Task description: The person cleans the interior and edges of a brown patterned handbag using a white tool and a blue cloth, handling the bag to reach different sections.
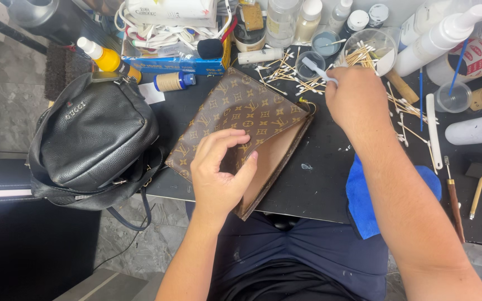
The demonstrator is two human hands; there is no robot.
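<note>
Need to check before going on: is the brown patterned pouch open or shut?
Open: left hand lifts the brown patterned pouch flap, showing tan lining.

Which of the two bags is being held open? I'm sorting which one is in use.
The flat brown patterned pouch: the left hand lifts its flap, showing tan lining. The black leather backpack sits untouched.

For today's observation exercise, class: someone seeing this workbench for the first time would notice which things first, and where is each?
The eye goes first to the brown patterned pouch at the centre of the black worktable, its open edge held by the left hand. The right hand reaches back with a small pale tool towards the scattered cotton swabs and bottles. At the left sits a black leather bag, and a blue cloth lies under the right forearm.
</note>
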